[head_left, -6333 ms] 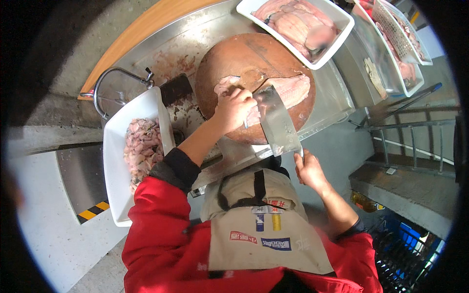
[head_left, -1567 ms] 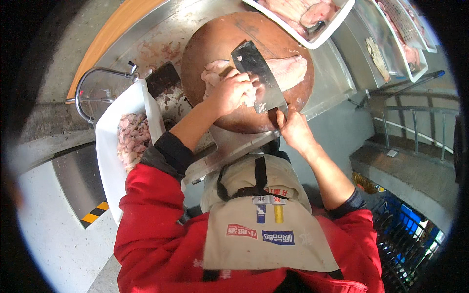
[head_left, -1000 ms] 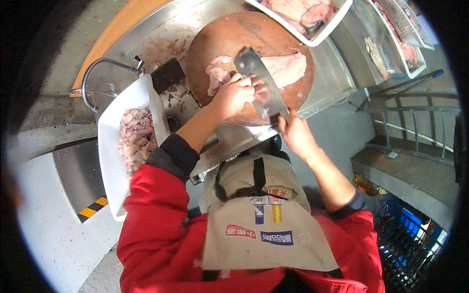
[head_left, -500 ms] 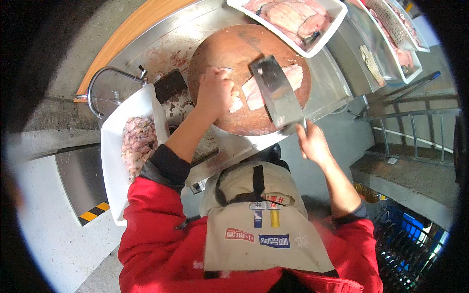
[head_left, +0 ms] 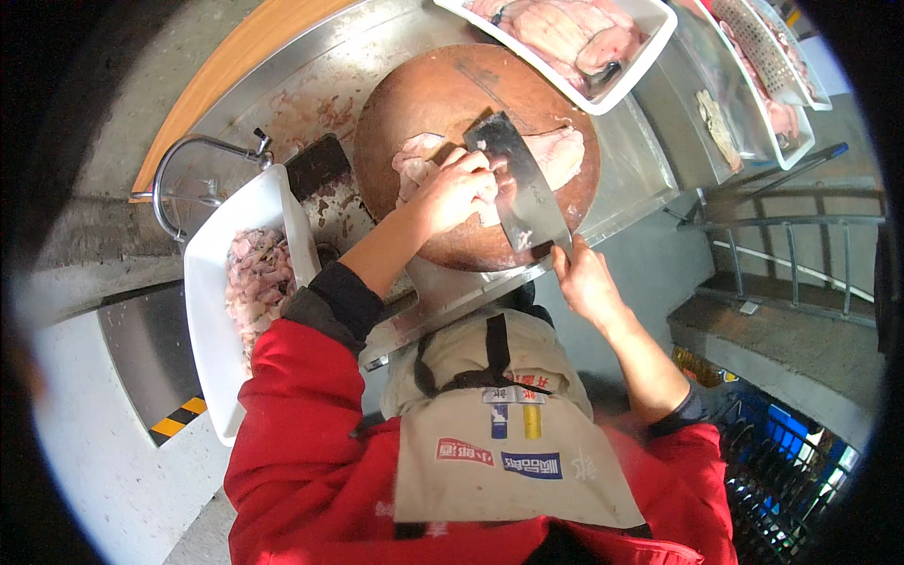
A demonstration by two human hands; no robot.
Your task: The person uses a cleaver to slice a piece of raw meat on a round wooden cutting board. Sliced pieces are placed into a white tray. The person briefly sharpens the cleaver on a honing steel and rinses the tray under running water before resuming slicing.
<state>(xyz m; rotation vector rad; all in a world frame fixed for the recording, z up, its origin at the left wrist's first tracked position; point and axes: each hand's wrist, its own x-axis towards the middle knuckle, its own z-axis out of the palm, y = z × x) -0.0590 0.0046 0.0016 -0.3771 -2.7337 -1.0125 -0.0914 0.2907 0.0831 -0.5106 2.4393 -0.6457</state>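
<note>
The right hand point(head_left: 586, 282) is wrapped tight around the handle of a cleaver point(head_left: 523, 188), whose blade has swung back down onto the raw meat point(head_left: 556, 155) after lifting clear half a second ago, so another slice is under way. The left hand point(head_left: 457, 188), its grip curled and pressing the meat flat, has returned beside the blade on the round wooden chopping block point(head_left: 424, 99). On the left, a white tray point(head_left: 212, 301) holds cut pieces; another white tray point(head_left: 640, 52) beyond the block holds whole slabs.
</note>
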